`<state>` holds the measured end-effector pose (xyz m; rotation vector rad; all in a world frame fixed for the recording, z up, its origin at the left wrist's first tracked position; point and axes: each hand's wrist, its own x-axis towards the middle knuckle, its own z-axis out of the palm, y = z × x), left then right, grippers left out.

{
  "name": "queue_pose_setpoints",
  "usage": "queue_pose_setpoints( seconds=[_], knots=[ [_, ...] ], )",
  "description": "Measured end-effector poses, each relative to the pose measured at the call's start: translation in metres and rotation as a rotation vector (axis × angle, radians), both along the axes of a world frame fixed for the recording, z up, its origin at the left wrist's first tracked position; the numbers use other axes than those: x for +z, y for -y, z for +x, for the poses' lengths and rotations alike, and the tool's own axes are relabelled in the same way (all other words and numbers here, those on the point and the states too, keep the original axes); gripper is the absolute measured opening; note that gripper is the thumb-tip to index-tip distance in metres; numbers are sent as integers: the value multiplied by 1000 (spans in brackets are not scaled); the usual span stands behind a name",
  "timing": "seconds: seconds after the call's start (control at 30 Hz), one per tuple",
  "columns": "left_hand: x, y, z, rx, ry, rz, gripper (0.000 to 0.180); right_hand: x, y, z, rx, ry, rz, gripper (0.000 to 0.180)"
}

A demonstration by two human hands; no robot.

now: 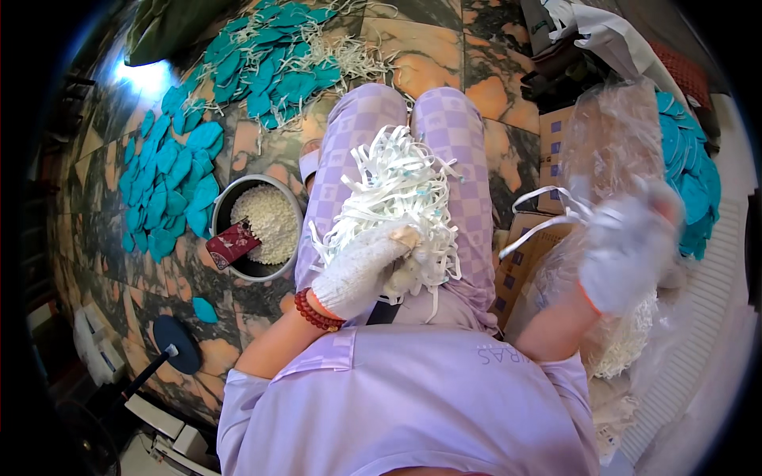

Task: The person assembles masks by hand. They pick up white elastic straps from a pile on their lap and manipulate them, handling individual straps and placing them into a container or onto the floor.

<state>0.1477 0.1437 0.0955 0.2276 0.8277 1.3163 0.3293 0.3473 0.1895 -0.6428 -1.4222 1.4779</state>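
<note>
A tangled heap of white flat straps [405, 178], with small teal bits among them, lies across my lap. My left hand [361, 266], in a white knitted glove with a bare fingertip showing, rests at the near edge of that heap. Its fingers are curled inward, and what they hold, if anything, is hidden. Out to the right, my gloved right hand [631, 250] is smeared by motion. A few loose white straps [548, 216] trail leftward from it, above a clear plastic bag [607, 151] and the cardboard boxes.
Teal leaf-shaped pieces [171, 186] lie piled on the marble floor, with more teal pieces and straps [278, 67] beyond. A round pot [266, 275] holds white granules and a red patterned packet [232, 244]. Cardboard boxes [516, 266] and a teal stack [686, 174] stand right.
</note>
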Motion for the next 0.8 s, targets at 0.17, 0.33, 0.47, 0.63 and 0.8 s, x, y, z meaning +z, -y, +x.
queue_pose_setpoints(
  seconds=[0.17,0.33,0.47,0.63,0.8],
  knots=[
    [7,5,-8,-37,-399,53,30,-67,9,-75,244,818,160,28],
    [16,6,-12,3,-274,-165,32,-114,0,-95,400,1077,554,24],
    [30,4,-28,54,-456,-134,32,-88,7,-77,361,937,168,20],
    [46,-27,-44,74,-902,30,52,-44,26,-59,367,715,155,15],
    [41,-53,-36,-117,-1410,428,28,-17,39,-45,265,494,247,14]
  ],
)
